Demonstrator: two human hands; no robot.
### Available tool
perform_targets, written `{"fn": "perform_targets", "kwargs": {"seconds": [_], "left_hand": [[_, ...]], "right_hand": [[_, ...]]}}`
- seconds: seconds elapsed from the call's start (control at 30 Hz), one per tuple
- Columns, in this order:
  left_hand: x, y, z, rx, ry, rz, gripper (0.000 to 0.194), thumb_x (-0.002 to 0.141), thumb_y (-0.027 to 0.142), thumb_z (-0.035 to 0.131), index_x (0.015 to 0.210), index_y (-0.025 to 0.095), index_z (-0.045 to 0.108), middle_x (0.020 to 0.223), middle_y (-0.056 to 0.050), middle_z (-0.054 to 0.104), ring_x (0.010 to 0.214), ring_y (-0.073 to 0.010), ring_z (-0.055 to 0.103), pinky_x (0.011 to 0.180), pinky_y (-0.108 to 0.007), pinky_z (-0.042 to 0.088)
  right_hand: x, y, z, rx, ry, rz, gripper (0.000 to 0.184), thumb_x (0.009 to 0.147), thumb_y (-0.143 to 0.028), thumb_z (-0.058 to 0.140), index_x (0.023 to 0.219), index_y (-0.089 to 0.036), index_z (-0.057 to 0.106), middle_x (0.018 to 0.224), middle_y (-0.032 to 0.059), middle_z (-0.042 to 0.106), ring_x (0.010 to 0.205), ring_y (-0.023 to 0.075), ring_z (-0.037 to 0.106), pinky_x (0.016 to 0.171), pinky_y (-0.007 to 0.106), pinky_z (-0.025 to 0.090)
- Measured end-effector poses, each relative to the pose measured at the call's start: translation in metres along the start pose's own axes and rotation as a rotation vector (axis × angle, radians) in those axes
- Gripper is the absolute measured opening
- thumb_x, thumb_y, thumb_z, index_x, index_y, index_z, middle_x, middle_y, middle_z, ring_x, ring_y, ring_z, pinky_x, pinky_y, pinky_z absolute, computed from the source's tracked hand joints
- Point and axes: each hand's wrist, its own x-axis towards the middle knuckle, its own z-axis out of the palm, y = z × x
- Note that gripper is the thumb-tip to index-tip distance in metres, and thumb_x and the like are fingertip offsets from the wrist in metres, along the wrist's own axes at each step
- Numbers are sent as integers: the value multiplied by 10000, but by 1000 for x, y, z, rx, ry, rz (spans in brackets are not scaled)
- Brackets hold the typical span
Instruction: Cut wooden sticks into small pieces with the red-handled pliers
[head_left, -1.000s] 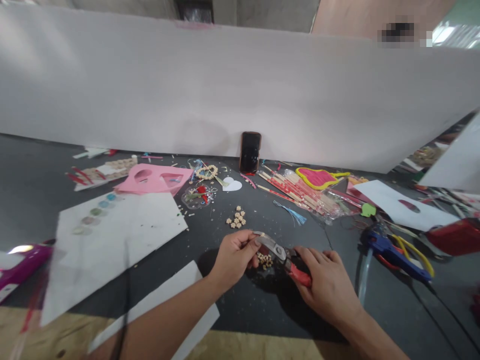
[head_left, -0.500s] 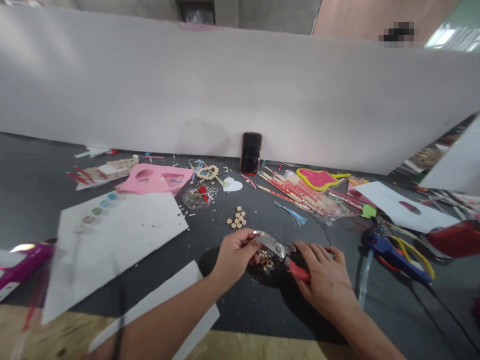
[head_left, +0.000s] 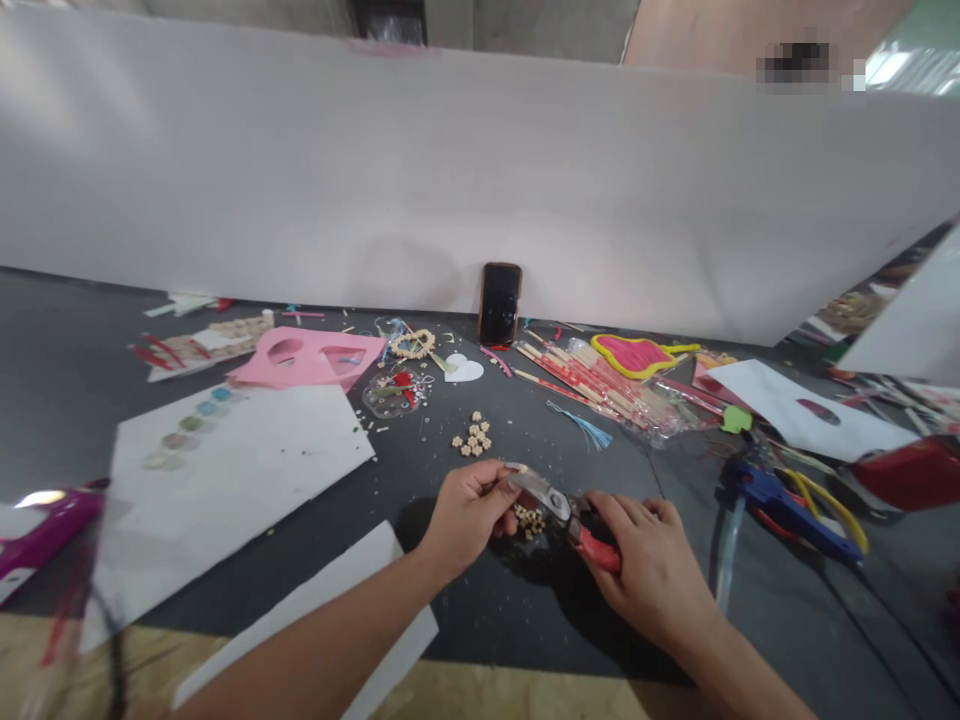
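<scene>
My right hand (head_left: 649,555) is wrapped round the red handles of a pair of pruning shears (head_left: 556,500), whose metal blades point up and left. At the blade tips my left hand (head_left: 471,505) is closed in a pinch; the small thing between its fingertips is mostly hidden. Beneath the blades lies a heap of small pale wooden pieces (head_left: 531,522), partly covered by the shears and my left fingers. Just beyond my left hand is a cluster of small flower-shaped wooden pieces (head_left: 474,437) on the dark table.
A phone (head_left: 500,303) leans against the white board (head_left: 480,180). Red-patterned sticks (head_left: 581,375) and a blue tassel (head_left: 589,428) lie beyond my hands. White sheets (head_left: 232,490) and pink paper (head_left: 307,345) are on the left; a blue glue gun (head_left: 795,510) is on the right.
Both hands stay in nearly the same place, with the shears at the left fingertips. The view shifts slightly; the things on the table have not moved.
</scene>
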Motion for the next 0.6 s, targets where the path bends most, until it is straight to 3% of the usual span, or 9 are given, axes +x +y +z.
{"fn": "perform_targets", "kwargs": {"seconds": [0.17, 0.4, 0.6], "left_hand": [[-2, 0, 3, -78, -14, -37, 249, 773, 359, 552, 713, 123, 605, 511, 5, 573, 388, -64, 438, 409, -182, 325], [3, -3, 2, -77, 67, -26, 207, 744, 337, 585, 798, 137, 596, 548, 24, 565, 427, -70, 473, 425, -175, 354], [3, -3, -1, -14, 35, -14, 211, 774, 330, 550, 729, 133, 610, 465, 33, 516, 418, -68, 446, 431, -172, 328]], "right_hand": [[0, -3, -2, -54, -21, 31, 264, 741, -264, 502, 990, -184, 538, 858, 73, 652, 709, 187, 556, 715, 338, 280], [3, -1, 3, -105, 43, 27, 317, 749, -290, 519, 1049, -187, 520, 933, 84, 643, 825, 214, 567, 789, 375, 275], [2, 1, 3, -78, 43, 8, 408, 758, -294, 503, 1156, -209, 473, 1007, 94, 625, 890, 237, 552, 859, 434, 244]]}}
